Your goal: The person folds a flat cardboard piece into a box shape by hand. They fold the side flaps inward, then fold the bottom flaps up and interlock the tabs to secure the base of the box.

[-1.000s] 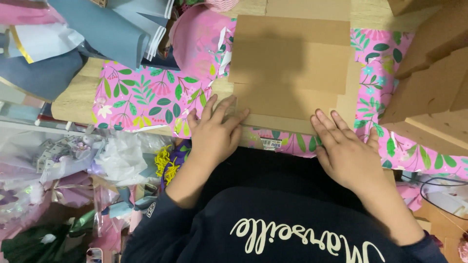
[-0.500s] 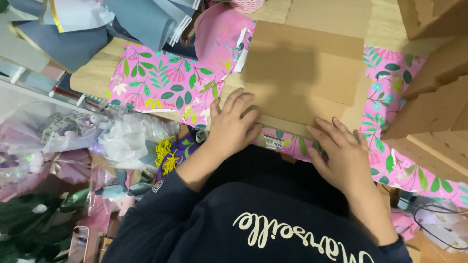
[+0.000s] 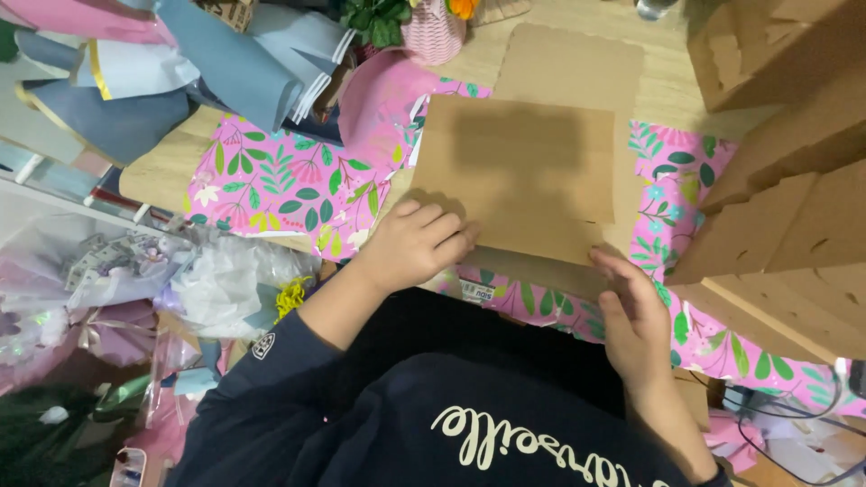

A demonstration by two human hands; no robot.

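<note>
Right now the person is working a flat brown cardboard box (image 3: 528,176) lying on a sheet of pink floral wrapping paper (image 3: 271,176) across the wooden table (image 3: 158,171). The box is sitting at the twelve o'clock side of the body, just beyond the dark sweater.

The left hand (image 3: 415,243) is curling at the box's seven o'clock corner, fingers bunched and bent together, knuckles up, gripping the near edge; whether anything is pinched underneath cannot be told. The right hand (image 3: 636,316) is lying at the five o'clock corner, fingers pressed side by side and pointing toward eleven o'clock, tips touching the near edge where a folded flap is showing.

By the look of it, this is the step of folding or lifting the near edge of the box over the paper. The next move would seem to call for both hands keeping even pressure along that edge, so the fold runs straight.

At nine o'clock, bouquets in clear wrap (image 3: 135,289) are piling up; at three o'clock, stacked cardboard boxes (image 3: 785,216) are crowding close.
</note>
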